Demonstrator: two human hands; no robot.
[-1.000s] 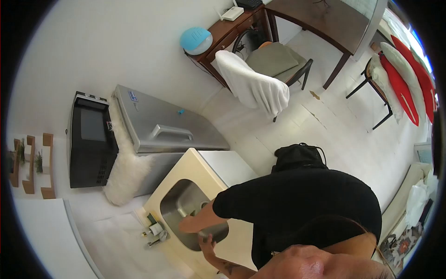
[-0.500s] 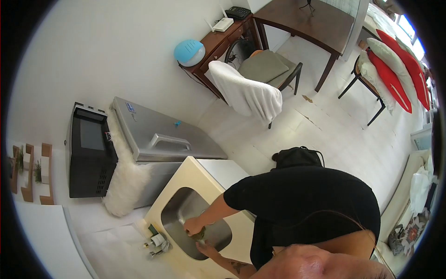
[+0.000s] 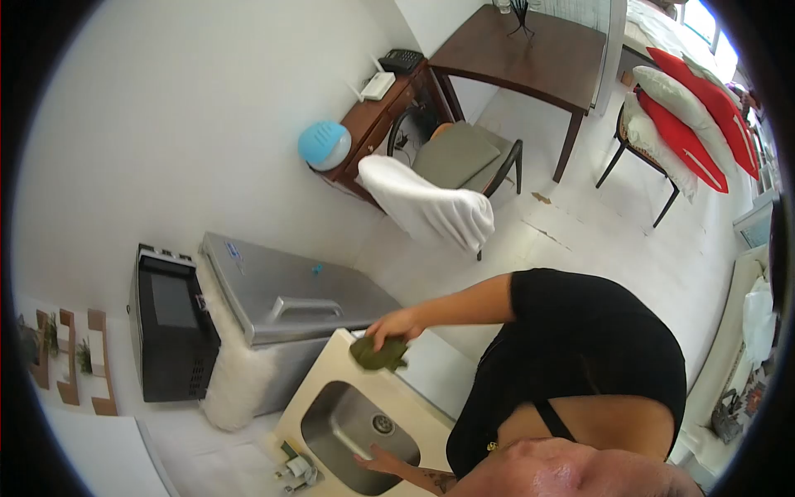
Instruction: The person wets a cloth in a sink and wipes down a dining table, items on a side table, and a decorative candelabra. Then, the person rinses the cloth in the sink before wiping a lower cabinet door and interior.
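Observation:
My right hand point(image 3: 393, 327) grips a dark green, flattish object point(image 3: 377, 354) with a ragged end; I cannot tell what it is. It hangs above the cream countertop point(image 3: 327, 370), past the edge of the sink nearest the fridge. My left hand point(image 3: 383, 460) is low over the steel sink point(image 3: 331, 406), fingers stretched out and holding nothing I can see. A pale streak shows beside its fingertips, and I cannot tell whether it is water or glare. The drain point(image 3: 382, 424) is visible in the basin. At the sink's far side stands the tap point(image 3: 298, 470).
Beside the counter stands a grey fridge point(image 3: 290, 286), with a black microwave point(image 3: 170, 323) next to it. Behind are a chair draped with a white towel point(image 3: 431, 203), a brown table point(image 3: 522, 58) and a chair piled with red and white cushions point(image 3: 687, 124).
My right hand has lifted the green object out of the sink and carried it toward the fridge side. My left hand stays over the sink, apart from it. The whole view has shifted slightly.

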